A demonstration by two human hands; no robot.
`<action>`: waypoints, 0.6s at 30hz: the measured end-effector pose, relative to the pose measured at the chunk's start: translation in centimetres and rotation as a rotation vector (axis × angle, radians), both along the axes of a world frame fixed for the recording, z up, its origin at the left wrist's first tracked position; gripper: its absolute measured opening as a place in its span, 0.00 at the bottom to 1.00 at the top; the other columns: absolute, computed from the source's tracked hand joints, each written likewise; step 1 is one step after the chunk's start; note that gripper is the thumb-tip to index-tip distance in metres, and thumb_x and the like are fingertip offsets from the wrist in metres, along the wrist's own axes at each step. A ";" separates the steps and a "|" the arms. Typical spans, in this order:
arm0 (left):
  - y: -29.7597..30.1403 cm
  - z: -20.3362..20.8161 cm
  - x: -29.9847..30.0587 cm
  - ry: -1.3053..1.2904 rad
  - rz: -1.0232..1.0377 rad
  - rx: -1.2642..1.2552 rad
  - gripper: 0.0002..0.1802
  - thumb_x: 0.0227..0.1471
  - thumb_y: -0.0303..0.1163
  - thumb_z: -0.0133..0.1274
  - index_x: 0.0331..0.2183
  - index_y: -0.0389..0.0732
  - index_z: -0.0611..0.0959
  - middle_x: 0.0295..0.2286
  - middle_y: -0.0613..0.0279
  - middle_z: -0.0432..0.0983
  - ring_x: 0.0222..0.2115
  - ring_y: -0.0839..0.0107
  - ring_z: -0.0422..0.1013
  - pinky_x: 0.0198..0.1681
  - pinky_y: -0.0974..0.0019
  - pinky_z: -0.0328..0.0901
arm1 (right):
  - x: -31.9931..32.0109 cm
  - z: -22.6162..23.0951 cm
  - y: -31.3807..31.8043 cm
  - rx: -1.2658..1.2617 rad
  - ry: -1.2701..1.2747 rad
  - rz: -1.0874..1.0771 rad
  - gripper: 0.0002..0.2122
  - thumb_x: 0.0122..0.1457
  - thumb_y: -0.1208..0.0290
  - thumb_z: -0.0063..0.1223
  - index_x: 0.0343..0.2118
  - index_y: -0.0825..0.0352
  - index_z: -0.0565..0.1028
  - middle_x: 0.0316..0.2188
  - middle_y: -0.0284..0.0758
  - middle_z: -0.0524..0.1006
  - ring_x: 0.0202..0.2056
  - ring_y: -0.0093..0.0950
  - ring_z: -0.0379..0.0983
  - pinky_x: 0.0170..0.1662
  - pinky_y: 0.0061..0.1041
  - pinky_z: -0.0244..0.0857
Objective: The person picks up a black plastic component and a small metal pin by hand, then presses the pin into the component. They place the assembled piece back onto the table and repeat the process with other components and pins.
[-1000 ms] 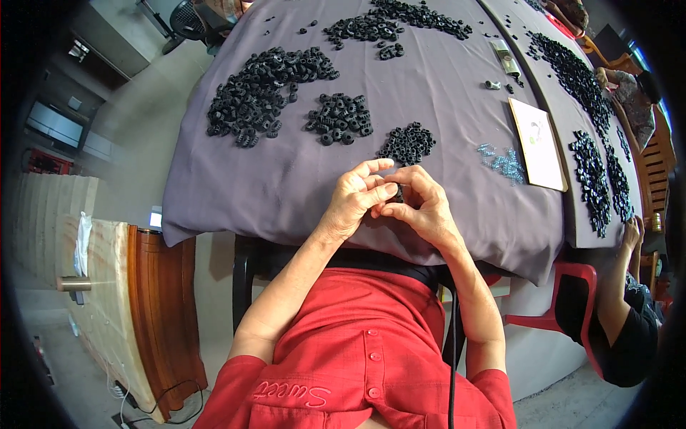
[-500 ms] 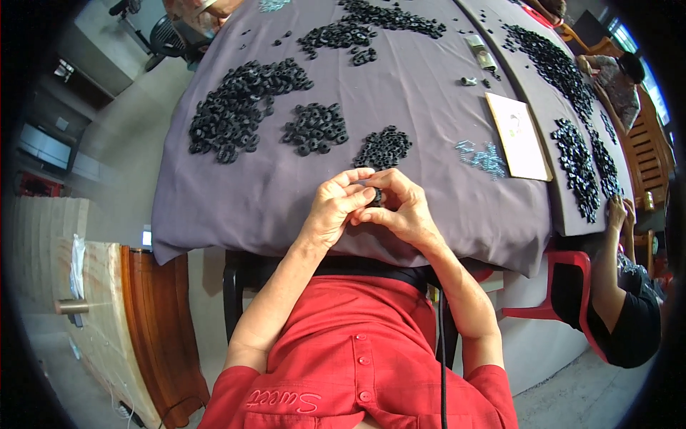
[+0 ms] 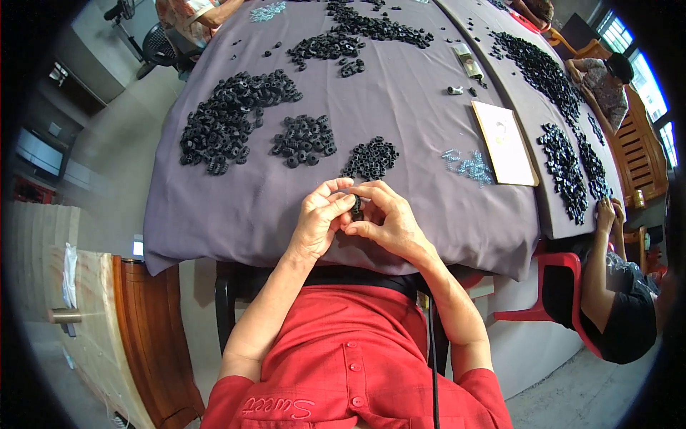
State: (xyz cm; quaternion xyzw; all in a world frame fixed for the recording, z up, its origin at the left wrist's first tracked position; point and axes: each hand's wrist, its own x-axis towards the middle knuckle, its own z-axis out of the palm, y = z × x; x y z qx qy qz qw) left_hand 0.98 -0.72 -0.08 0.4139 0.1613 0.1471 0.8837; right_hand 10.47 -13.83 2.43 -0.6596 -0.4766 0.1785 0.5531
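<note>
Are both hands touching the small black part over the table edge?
Touching. The head view shows the small black part pinched between the fingertips of the left hand and right hand, no gap visible.

A grey-purple cloth (image 3: 236,207) covers the table. On it lie several heaps of small black rings: a large heap (image 3: 232,121) at the left, a smaller one (image 3: 304,139) just beside it, another (image 3: 370,157) nearer the front edge, and a long scatter (image 3: 357,32) at the far side. A pale card (image 3: 504,143) lies to the right, with a cluster of small clear pieces (image 3: 468,166) just beside it. A red chair (image 3: 564,286) stands at the right, where another person (image 3: 618,307) sits.
</note>
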 end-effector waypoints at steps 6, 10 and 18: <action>0.1 -0.2 0.1 -0.014 -0.033 -0.075 0.11 0.52 0.27 0.50 0.39 0.36 0.74 0.27 0.58 0.75 0.20 0.81 0.66 0.24 0.78 0.63 | 1.9 0.1 -1.5 -0.069 0.022 -0.154 0.15 0.46 0.80 0.59 0.40 0.69 0.73 0.30 0.30 0.74 0.21 0.14 0.66 0.26 0.15 0.61; 0.3 -0.5 -0.4 -0.049 -0.030 -0.088 0.09 0.54 0.27 0.48 0.38 0.37 0.76 0.27 0.58 0.74 0.20 0.80 0.66 0.23 0.76 0.61 | 4.0 -0.6 -2.4 -0.028 -0.072 -0.443 0.09 0.48 0.79 0.56 0.34 0.69 0.75 0.24 0.31 0.75 0.21 0.17 0.66 0.27 0.17 0.62; 1.4 0.9 -1.3 0.059 0.027 0.118 0.06 0.53 0.29 0.51 0.34 0.40 0.78 0.24 0.65 0.74 0.16 0.85 0.64 0.18 0.81 0.58 | 10.5 -0.7 -5.9 -0.196 -0.637 -0.739 0.02 0.47 0.78 0.54 0.25 0.67 0.73 0.26 0.37 0.72 0.31 0.36 0.68 0.36 0.32 0.62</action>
